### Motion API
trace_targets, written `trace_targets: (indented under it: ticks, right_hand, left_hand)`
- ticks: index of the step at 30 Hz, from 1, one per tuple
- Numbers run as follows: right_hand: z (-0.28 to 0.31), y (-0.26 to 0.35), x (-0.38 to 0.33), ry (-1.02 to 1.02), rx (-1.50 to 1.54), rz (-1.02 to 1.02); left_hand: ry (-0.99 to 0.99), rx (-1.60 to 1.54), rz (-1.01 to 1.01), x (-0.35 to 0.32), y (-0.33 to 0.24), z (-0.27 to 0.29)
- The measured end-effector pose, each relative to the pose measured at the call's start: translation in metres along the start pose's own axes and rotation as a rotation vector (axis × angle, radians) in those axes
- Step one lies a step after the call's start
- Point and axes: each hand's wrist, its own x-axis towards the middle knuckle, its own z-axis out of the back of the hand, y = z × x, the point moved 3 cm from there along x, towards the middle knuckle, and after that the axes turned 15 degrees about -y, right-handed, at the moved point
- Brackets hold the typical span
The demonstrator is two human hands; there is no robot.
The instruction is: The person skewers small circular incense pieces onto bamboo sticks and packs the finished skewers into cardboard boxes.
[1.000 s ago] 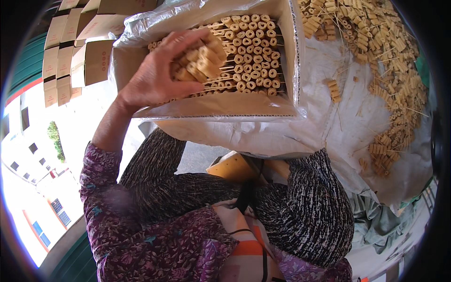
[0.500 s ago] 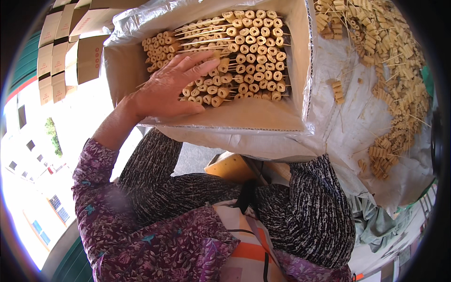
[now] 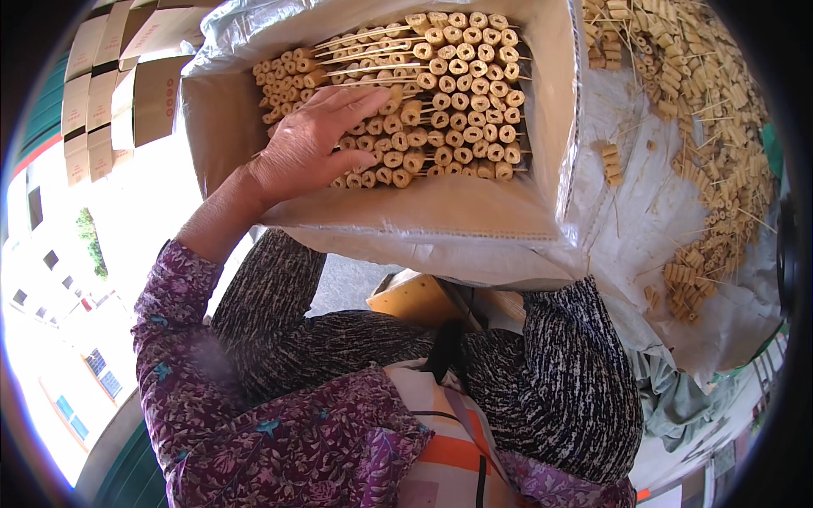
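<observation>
My left hand [image 3: 315, 140] reaches into a cardboard box [image 3: 474, 203] and rests on top of the skewers packed there. Its fingers are stretched forward with the thumb apart, and nothing shows in its grasp. Hollow, ring-shaped tan rolls on thin sticks, skewers [image 3: 461, 83], lie in tight rows, their round ends facing up. Bare sticks [image 3: 368, 55] run across the middle between two groups of rolls. My palm and wrist cover part of the left group. My right hand does not show.
A clear plastic liner [image 3: 254, 30] hangs over the box rim. To the right, a large heap of loose skewers [image 3: 720, 169] spreads over a white sheet [image 3: 639, 220]. Flattened and stacked cartons [image 3: 102, 93] stand at the far left. A yellow wooden piece [image 3: 411, 298] sits between my knees.
The box's right side has shifted slightly right. My left hand has moved a little, with its fingers closer together and lower over the rolls.
</observation>
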Motion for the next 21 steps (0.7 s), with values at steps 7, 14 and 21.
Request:
trace_targets:
  ticks: [7,14,21]
  right_hand:
    - [-0.075,0.074,0.036,0.339,-0.162,0.199]
    - [-0.120,0.151,0.083,0.590,-0.303,0.521]
    - [-0.099,0.217,0.167,0.216,-0.120,0.395]
  left_hand:
    - [0.044,-0.074,0.028,-0.004,0.003,0.000]
    - [0.189,0.168,0.097,0.015,-0.019,0.001]
    - [0.098,-0.001,0.125,0.004,-0.013,-0.004]
